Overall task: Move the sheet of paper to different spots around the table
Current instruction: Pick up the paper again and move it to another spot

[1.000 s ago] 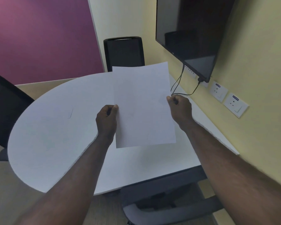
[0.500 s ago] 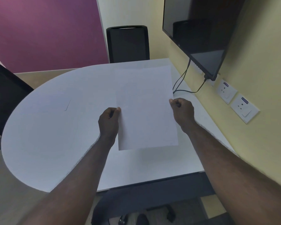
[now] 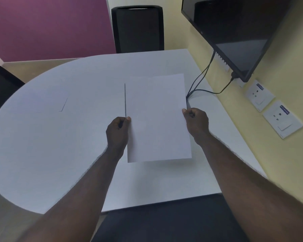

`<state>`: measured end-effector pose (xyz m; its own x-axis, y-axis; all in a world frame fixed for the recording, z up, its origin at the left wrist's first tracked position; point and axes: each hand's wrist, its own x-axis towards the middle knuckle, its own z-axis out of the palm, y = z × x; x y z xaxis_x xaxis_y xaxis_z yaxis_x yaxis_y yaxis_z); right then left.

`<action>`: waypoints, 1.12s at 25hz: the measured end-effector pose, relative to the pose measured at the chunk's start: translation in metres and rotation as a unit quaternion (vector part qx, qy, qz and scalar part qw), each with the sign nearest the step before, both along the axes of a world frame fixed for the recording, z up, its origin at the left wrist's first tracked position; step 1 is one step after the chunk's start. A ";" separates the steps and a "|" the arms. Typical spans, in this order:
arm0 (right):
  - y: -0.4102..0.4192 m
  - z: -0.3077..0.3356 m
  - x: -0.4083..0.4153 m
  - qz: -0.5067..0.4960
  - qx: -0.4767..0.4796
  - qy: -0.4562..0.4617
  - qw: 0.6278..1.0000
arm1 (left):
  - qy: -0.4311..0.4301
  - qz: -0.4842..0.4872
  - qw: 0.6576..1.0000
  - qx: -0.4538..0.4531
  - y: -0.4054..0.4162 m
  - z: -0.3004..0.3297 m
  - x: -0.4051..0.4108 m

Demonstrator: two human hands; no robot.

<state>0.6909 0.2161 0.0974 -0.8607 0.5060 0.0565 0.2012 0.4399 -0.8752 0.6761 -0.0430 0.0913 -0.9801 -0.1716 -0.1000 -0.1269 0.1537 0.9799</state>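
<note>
A blank white sheet of paper point(image 3: 157, 117) hangs just above the right half of the white table point(image 3: 63, 145), casting a shadow under its near edge. My left hand point(image 3: 117, 133) pinches the sheet's left edge at mid-height. My right hand point(image 3: 196, 122) pinches the right edge at about the same height. The sheet lies nearly flat, long side pointing away from me.
A second faint sheet point(image 3: 49, 102) lies flat on the table's left part. Black cables point(image 3: 203, 81) run from a wall-mounted screen point(image 3: 234, 28) down to the table's right edge. Wall sockets point(image 3: 273, 110) sit on the yellow wall. Dark chairs stand at the far side point(image 3: 138, 28) and near edge point(image 3: 164, 220).
The sheet has come down from a raised, tilted hold to nearly flat just above the table. Both hands keep their grip. The camera has tipped downward.
</note>
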 end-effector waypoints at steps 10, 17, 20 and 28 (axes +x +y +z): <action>0.017 -0.076 -0.011 0.005 -0.030 -0.070 0.997 | -0.062 0.019 0.996 -0.063 0.017 -0.065 -0.004; 0.025 -0.127 -0.007 0.018 0.009 -0.103 0.994 | -0.107 0.020 0.990 -0.086 0.027 -0.117 0.002; 0.026 -0.142 -0.009 0.018 0.020 -0.120 0.992 | -0.123 0.020 0.988 -0.093 0.028 -0.133 -0.001; 0.020 -0.178 -0.014 0.030 0.029 -0.179 0.983 | -0.176 0.018 0.969 -0.174 0.020 -0.165 -0.004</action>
<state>0.6765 0.2364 -0.0809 -0.8587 0.4591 -0.2275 0.4636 0.5072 -0.7265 0.6723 -0.0228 -0.0738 -0.8886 -0.2876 -0.3574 -0.4552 0.4565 0.7645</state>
